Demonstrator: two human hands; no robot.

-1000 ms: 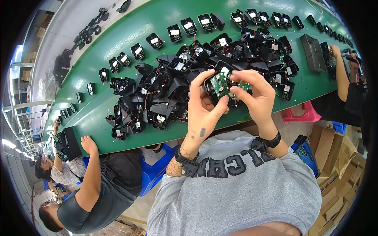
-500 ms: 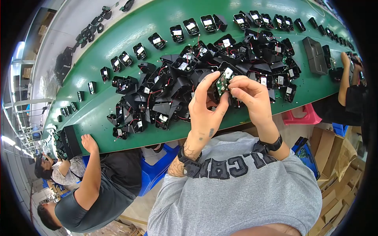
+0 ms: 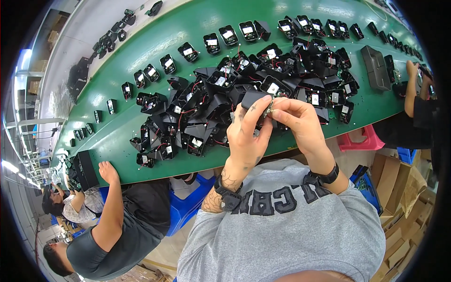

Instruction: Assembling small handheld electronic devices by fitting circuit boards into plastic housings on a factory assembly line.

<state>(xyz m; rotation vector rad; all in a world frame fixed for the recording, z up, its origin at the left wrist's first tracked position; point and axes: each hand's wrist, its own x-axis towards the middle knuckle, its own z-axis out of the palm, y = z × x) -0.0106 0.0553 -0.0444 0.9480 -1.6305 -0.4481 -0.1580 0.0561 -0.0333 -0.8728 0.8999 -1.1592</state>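
Above the near side of the pile, my left hand [image 3: 247, 129] is closed around a small black plastic housing [image 3: 254, 97], its fingers and thumb on either side. The housing is tilted, its smooth outer face showing. A green circuit board [image 3: 269, 110] shows edge-on at its right side, mostly hidden by fingers. My right hand [image 3: 300, 123] pinches with thumb and fingertips at that board's edge; what lies inside the pinch is hidden. Just beyond my hands spreads a heap of black housings [image 3: 221, 105] with red wires and white-labelled parts.
A row of open housings [image 3: 212, 42] curves along the far side of the green table [image 3: 155, 42]. A black tray [image 3: 375, 66] stands at the right. One co-worker's hand [image 3: 109, 172] rests on the left table edge; another's hands [image 3: 413, 70] work at far right.
The housing has turned in my hands: the circuit board faced up before, and now the outer shell shows with the board edge-on. Both hands have dropped slightly toward me.
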